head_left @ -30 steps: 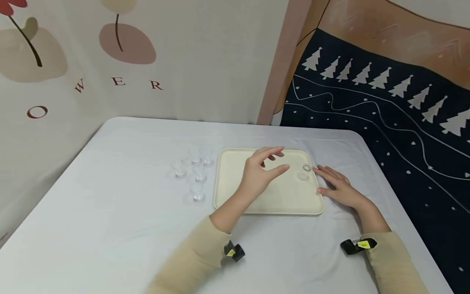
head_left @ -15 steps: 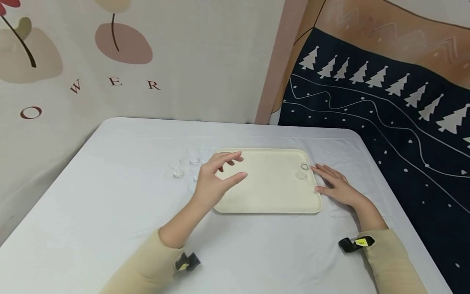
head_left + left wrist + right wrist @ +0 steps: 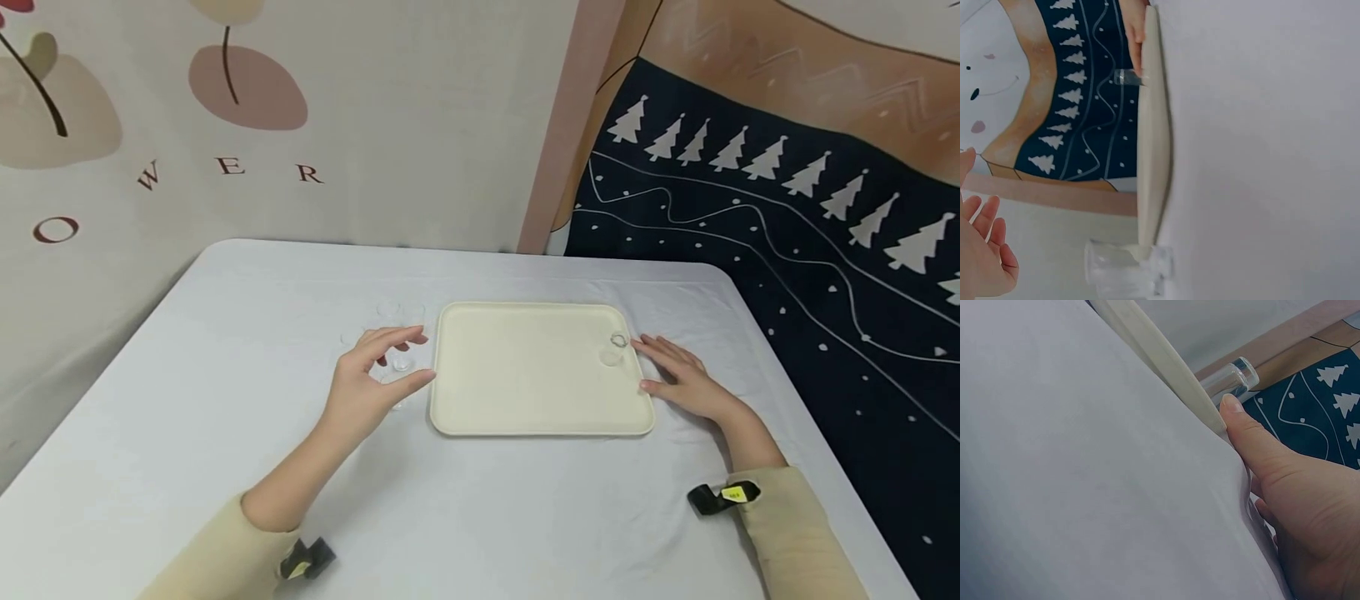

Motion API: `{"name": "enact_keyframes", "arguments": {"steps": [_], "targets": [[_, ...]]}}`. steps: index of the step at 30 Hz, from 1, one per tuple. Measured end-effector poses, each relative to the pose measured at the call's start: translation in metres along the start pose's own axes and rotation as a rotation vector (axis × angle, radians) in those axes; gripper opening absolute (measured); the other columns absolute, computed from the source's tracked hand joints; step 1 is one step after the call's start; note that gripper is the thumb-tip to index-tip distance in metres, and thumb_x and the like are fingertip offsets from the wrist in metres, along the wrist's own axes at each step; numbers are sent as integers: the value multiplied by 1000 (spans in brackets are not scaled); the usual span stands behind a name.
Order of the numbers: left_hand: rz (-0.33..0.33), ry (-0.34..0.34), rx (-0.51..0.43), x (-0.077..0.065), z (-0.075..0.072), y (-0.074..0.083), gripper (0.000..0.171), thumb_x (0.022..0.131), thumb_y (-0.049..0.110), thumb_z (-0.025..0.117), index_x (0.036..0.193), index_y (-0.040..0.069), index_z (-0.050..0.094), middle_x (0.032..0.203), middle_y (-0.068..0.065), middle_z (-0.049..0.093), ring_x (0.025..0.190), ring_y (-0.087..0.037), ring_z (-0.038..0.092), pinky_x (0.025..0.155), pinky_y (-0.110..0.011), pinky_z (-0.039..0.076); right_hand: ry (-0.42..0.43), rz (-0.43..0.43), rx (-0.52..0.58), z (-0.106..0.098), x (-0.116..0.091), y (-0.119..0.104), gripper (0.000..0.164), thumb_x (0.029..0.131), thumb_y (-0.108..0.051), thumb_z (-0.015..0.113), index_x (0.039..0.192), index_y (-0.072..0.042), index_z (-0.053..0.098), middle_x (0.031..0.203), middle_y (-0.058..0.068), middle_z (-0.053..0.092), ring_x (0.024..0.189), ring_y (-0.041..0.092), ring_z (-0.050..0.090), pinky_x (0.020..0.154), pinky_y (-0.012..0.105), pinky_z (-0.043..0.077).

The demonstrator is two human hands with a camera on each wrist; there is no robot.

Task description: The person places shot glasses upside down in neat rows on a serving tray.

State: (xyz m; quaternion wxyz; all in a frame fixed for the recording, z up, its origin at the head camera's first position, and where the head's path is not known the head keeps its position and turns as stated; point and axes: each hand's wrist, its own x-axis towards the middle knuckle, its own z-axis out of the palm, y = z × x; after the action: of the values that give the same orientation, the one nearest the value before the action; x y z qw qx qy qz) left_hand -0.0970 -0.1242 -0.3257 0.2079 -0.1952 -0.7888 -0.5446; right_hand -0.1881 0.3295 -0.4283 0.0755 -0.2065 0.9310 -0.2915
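Observation:
My left hand (image 3: 360,387), thumb and fingers apart and holding nothing, hovers beside the tray's left edge in the head view. It partly hides a group of small clear glasses (image 3: 402,363). In the left wrist view, overlapping glasses (image 3: 1122,269) appear near the left hand (image 3: 988,256). The right hand (image 3: 690,385) rests at the right edge of the cream tray (image 3: 525,375), fingertips touching its rim. Near those fingertips, one small clear glass (image 3: 612,355) stands on the tray, seemingly upside down. The right wrist view shows this glass (image 3: 1232,378) beyond the thumb of the right hand (image 3: 1310,506).
A white cloth (image 3: 525,517) covers the table. Behind it hangs a pale curtain (image 3: 420,125) with printed letters, and to the right a dark cloth (image 3: 720,217) with white trees. Each sleeve bears a small black camera (image 3: 723,497).
The left hand has moved left, from above the tray to the group of glasses, fingers still apart. My right hand stays at the tray's right edge. The head view has shifted slightly.

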Motion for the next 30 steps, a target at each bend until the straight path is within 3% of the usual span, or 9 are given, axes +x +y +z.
{"name": "enact_keyframes", "arguments": {"steps": [6,15,20,25,30], "targets": [[-65,-25,61,-12,-14,-14,48,67,-11,80,112,-6,66,103,-19,66,91,-8,51,74,-26,35,0,11,8,1,1,-1,67,93,-31,63,149,-11,33,154,22,19,141,44,6,107,62,-1],[-142,-83,118,-25,-27,-63,52,71,3,84,120,8,66,110,-4,67,95,-6,50,76,-29,36,6,18,6,3,1,3,67,92,-32,63,149,-12,33,154,22,19,141,44,6,107,62,-2],[-193,-139,127,-27,-30,-72,53,73,10,84,123,11,64,113,0,66,98,-13,51,77,-32,37,2,23,10,4,1,3,68,92,-34,63,150,-13,33,155,21,19,141,43,6,107,62,-2],[-237,-186,131,-27,-30,-81,55,75,11,83,125,9,62,114,-5,66,100,-25,51,78,-31,37,6,21,11,3,1,3,68,92,-34,64,149,-13,33,155,21,19,141,43,6,107,62,-2],[-258,-205,135,-28,-30,-89,56,74,11,83,126,6,61,113,-8,66,99,-19,51,77,-29,36,-1,39,8,4,2,3,69,92,-35,64,150,-14,33,155,20,18,141,42,5,107,62,-3]]}}
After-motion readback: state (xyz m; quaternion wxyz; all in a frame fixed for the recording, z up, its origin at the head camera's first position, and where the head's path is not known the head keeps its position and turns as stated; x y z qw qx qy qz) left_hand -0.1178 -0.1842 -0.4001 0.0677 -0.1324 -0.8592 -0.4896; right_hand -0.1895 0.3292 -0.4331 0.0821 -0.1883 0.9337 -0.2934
